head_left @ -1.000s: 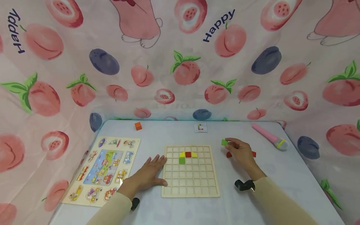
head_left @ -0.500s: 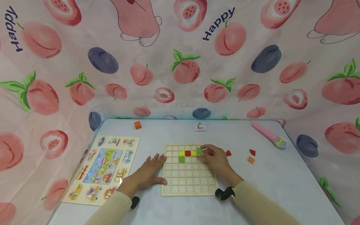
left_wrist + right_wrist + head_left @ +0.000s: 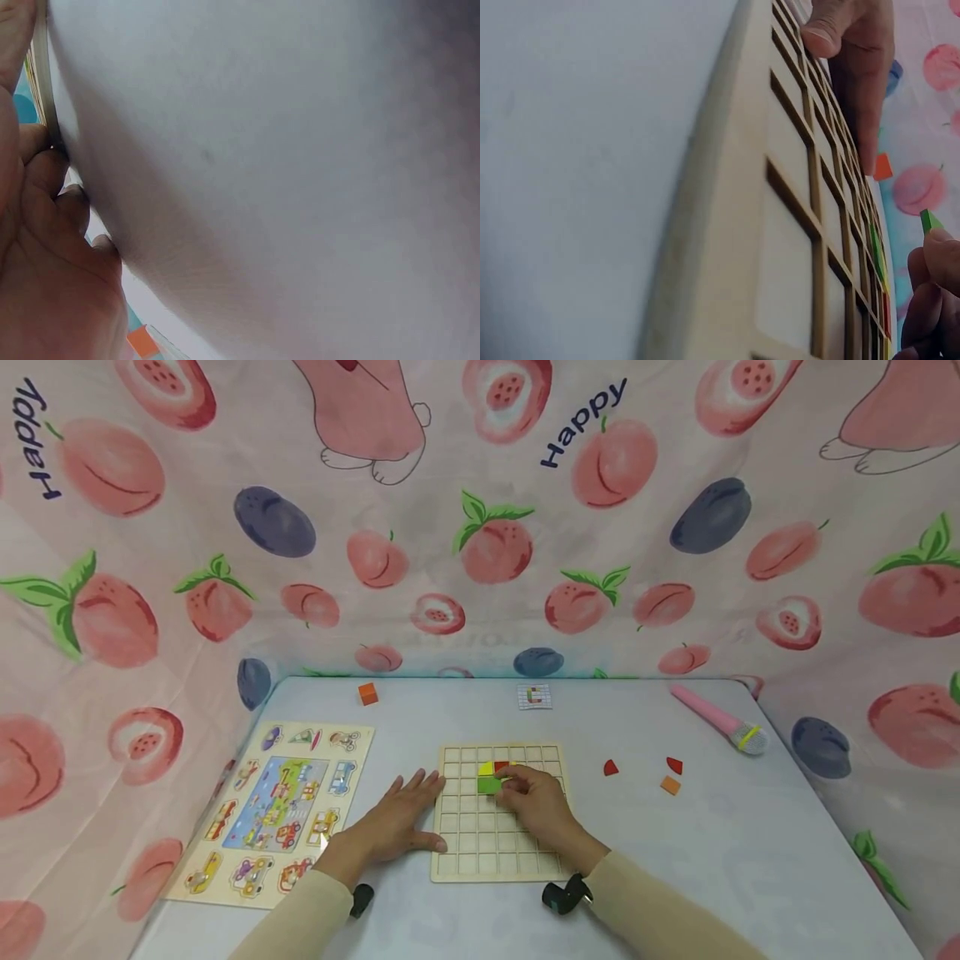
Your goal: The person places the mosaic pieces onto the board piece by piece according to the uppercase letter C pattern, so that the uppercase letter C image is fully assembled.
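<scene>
A wooden grid board [image 3: 465, 843] lies in the middle of the table. My left hand [image 3: 397, 822] rests flat with spread fingers along its left edge, fingertips and thumb at the rim. Between thumb and fingertips my right hand [image 3: 542, 810] pinches a green tile [image 3: 928, 220], held over the board close to the placed tiles. Seated in the grid are a yellow piece [image 3: 486, 768], a red square [image 3: 501, 766] and a green square [image 3: 484, 786]. A second yellow piece is mostly hidden behind the right fingers.
Two red pieces [image 3: 611, 767] and an orange square [image 3: 671, 786] lie right of the board. A small pattern card [image 3: 535, 697], an orange cube [image 3: 367, 694] and a pink toy microphone [image 3: 716, 718] are at the back. A picture puzzle board [image 3: 273, 802] lies left.
My right hand has carried the green tile leftward from the loose pieces on the right to above the grid, beside the placed green square. My left hand has stayed at the board's edge.
</scene>
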A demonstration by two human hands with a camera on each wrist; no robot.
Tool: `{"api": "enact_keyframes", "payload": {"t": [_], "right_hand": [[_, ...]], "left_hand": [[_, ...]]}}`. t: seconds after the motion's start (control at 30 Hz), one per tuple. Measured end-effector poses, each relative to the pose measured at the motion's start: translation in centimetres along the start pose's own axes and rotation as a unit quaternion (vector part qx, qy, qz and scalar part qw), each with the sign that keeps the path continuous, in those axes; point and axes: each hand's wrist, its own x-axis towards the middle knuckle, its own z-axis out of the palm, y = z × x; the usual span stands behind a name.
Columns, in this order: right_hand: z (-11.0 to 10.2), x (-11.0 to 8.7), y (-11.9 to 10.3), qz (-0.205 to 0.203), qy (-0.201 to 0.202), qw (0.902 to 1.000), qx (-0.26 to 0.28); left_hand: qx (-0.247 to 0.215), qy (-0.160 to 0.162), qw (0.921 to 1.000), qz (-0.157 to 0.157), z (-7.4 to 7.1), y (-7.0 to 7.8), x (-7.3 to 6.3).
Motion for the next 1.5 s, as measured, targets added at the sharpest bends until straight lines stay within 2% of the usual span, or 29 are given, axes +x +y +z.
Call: {"api": "enact_keyframes", "payload": {"t": [0.1, 0.27, 0.47, 0.83, 1.23, 1.5], "right_hand": [[0.5, -0.1, 0.1, -0.004, -0.005, 1.0000, -0.007], [1.3, -0.5, 0.0, -0.006, 0.000, 0.9983, -0.057], [1.8, -0.6, 0.1, -0.033, 0.004, 0.9930, -0.113], [1.9, -0.6, 0.1, -0.039, -0.005, 0.9838, -0.175], [2.0, -0.5, 0.1, -0.046, -0.012, 0.9808, -0.189], [1.8, -0.6, 0.0, -0.027, -0.006, 0.9879, -0.153]], "left_hand": [[-0.001, -0.001, 1.0000, 0.003, 0.0, 0.0, 0.0], [-0.002, -0.001, 1.0000, 0.006, -0.2, 0.1, -0.1], [0.003, -0.002, 1.0000, 0.002, -0.2, 0.2, -0.1], [-0.004, -0.001, 1.0000, 0.003, -0.3, 0.3, -0.2], [0.004, -0.003, 1.0000, -0.002, -0.1, 0.1, 0.0], [0.001, -0.008, 1.0000, 0.000, -0.3, 0.3, -0.2]]}}
